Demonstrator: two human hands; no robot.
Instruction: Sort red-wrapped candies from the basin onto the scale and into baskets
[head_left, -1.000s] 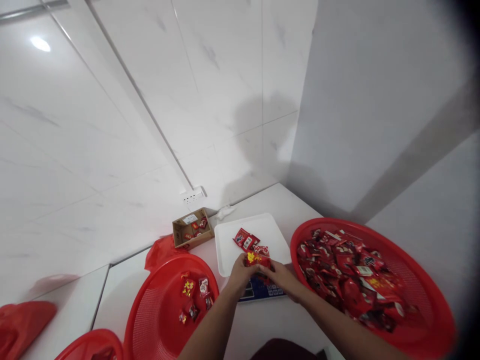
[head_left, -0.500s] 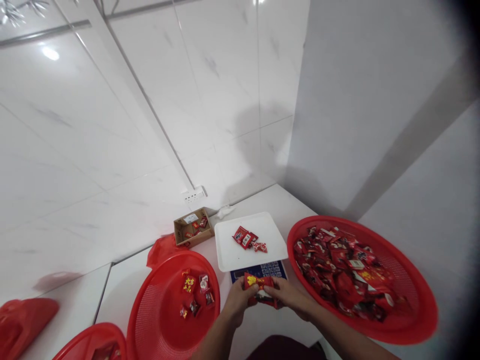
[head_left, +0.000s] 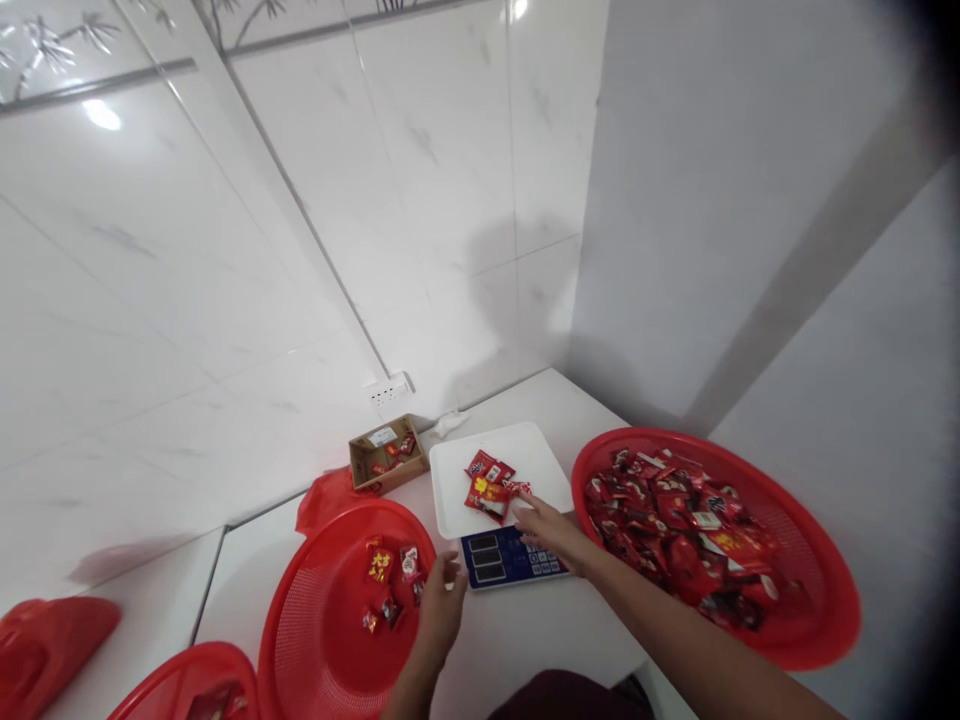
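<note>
My right hand [head_left: 546, 527] reaches over the blue scale [head_left: 511, 558] to the white tray [head_left: 459, 500] on top of it. Its fingertips touch a red packet with yellow print [head_left: 487, 497] lying on the tray beside a few other red packets [head_left: 490, 468]. My left hand [head_left: 441, 600] hovers with fingers apart and nothing in it, at the right rim of the middle red basket [head_left: 315, 620], which holds several small red packets [head_left: 390, 585].
A large red basket [head_left: 810, 630] heaped with red packets stands at the right. A small cardboard box [head_left: 385, 455] with packets and a red plastic bag [head_left: 321, 498] sit by the tiled wall. Another red basket [head_left: 180, 685] shows at the bottom left.
Both hands held a red packet over the scale; now the right hand has laid it on the white tray, and the left hand has let go and drawn back left.
</note>
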